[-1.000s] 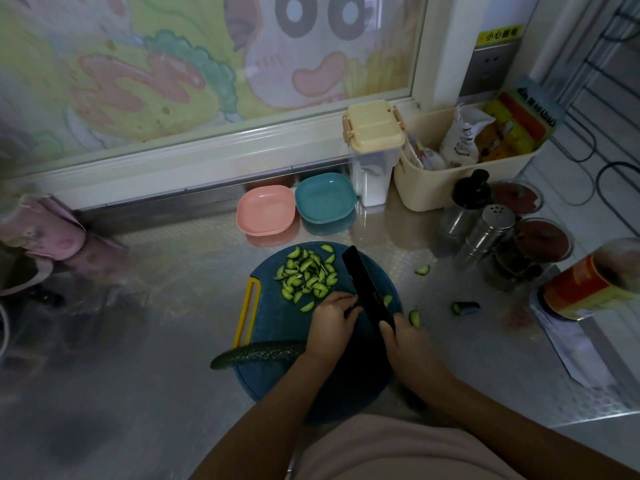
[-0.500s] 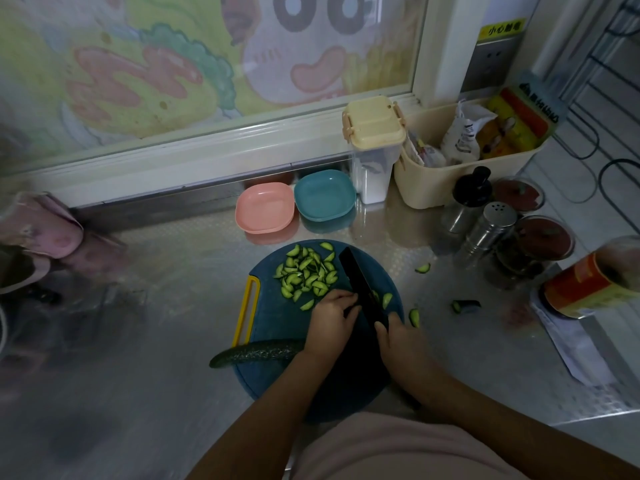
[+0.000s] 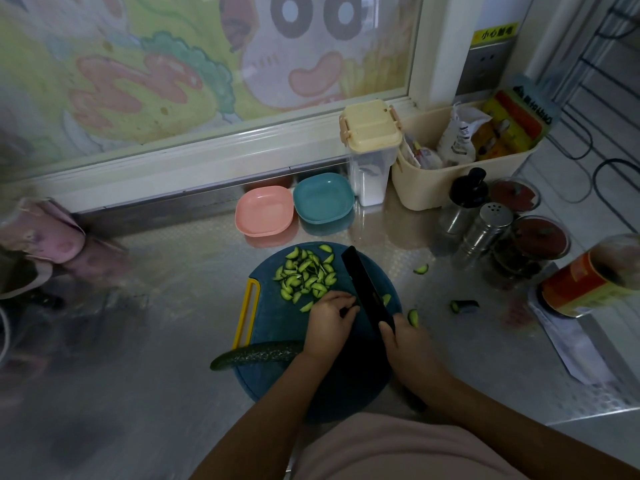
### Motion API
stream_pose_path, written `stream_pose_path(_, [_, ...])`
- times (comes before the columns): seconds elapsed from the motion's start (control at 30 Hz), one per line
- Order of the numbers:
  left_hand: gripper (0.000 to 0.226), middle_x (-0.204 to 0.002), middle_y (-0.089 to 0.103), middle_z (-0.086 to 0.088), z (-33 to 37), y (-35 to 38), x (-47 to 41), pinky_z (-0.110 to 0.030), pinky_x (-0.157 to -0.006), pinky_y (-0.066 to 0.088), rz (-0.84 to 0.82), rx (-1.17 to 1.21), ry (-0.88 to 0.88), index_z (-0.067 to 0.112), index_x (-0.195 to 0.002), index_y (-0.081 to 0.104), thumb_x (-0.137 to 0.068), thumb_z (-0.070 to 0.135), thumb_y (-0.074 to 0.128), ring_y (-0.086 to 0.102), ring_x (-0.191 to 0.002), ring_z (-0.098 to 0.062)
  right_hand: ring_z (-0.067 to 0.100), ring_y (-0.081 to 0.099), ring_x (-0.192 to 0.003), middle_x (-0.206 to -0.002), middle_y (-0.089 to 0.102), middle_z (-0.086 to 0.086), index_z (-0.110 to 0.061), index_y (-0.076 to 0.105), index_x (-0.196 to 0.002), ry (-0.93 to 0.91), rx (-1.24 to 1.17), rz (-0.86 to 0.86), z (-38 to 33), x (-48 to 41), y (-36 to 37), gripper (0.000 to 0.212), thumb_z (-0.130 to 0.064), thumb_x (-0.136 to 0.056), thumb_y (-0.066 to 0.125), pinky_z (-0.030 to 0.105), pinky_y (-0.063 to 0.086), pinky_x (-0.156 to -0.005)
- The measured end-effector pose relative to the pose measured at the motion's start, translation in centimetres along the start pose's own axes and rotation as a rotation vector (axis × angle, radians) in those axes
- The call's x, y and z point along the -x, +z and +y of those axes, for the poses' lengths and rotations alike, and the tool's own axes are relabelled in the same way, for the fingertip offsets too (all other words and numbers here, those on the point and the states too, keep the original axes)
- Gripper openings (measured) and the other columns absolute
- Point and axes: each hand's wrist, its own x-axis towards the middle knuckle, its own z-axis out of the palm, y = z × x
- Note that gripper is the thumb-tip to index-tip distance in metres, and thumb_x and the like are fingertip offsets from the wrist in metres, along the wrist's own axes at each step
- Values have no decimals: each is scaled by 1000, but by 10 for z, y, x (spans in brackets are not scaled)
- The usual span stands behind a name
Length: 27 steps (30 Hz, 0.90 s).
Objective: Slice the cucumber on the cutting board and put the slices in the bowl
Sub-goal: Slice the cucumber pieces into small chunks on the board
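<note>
Nearby — pink bowl (image 3: pixel 265 211), teal bowl (image 3: pixel 323 198) | stray slices (image 3: pixel 421 269) off board (image 3: pixel 273 317)

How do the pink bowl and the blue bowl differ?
The pink bowl sits left, the blue bowl right, next to the lidded container. The pink bowl looks shallower and nearer the board; the blue bowl looks deeper and farther back. Both are empty and rounded-square.

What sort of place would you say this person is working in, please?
Probably a small kitchen prep counter, perhaps a food stall's: a steel worktop, a round cutting board with cucumber slices, and a metal shaker beside a tub of seasoning packets.
</note>
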Motion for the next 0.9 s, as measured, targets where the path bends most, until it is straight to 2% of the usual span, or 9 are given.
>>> stream_pose_path(0.1, [18,-99,67,-13,2,-2,1,-6,-83,38,7,19,-2,0,-98,72,-80,1,69,58,-88,-11,21,56,-75,-66,33,-9,-6,51,-106,-23,16,1,-1,2,0,31,-29,-101,31,23,29,-57])
stream_pose_path(0.2, [16,-98,67,-13,2,-2,1,-6,-82,39,13,10,4,-1,-95,73,-79,1,70,59,-87,-11,20,52,-75,-71,40,-6,-6,51,-108,-28,37,11,-2,3,1,32,-30,-101,30,25,33,-60])
stream_pose_path(0.27, [14,-96,68,-14,2,-1,1,-9,-80,41,10,3,5,-1,-92,73,-78,0,71,63,-85,-16,23,57,-87,-89,57,6,-6,50,-109,-25,36,8,-2,3,1,32,-30,-101,30,27,38,-67])
stream_pose_path(0.33, [13,-94,68,-14,1,-1,1,-11,-79,42,11,-2,8,-1,-90,73,-77,0,71,64,-83,-19,24,58,-97,-101,63,12,-7,50,-109,-29,60,4,-1,3,3,32,-30,-101,29,26,40,-71])
stream_pose_path(0.47, [12,-88,68,-14,-1,0,0,-12,-75,44,-10,-36,38,-2,-85,73,-74,-3,72,65,-77,-20,17,56,-76,-95,64,9,-8,49,-109,-32,99,-7,-1,2,6,32,-31,-102,28,23,30,-51])
stream_pose_path(0.63, [13,-82,67,-13,-1,4,-1,-13,-72,44,-23,-73,66,-2,-83,73,-71,-6,73,66,-70,-21,17,62,-89,-103,65,7,-8,43,-123,-42,166,-21,-8,1,5,34,-30,-103,26,22,28,-54])
stream_pose_path(0.77, [18,-87,68,-14,-4,2,-1,-13,-75,45,-41,-57,85,-2,-87,73,-70,-6,73,66,-75,-21,18,62,-93,-105,65,7,-8,40,-126,-19,199,-39,-11,-3,4,35,-30,-103,26,22,32,-56])
stream_pose_path(0.83, [20,-90,68,-14,-6,1,0,-14,-77,46,-34,-46,85,-2,-90,73,-71,-6,73,66,-79,-20,20,61,-88,-100,65,8,-7,44,-120,-1,131,-22,-6,-5,6,32,-29,-102,28,22,27,-54])
stream_pose_path(0.9, [18,-91,67,-13,-6,3,1,-13,-77,46,-14,-29,55,-2,-90,73,-72,-5,73,65,-80,-20,21,57,-77,-84,58,3,-6,46,-114,20,74,-10,0,-5,7,30,-28,-102,29,21,26,-52])
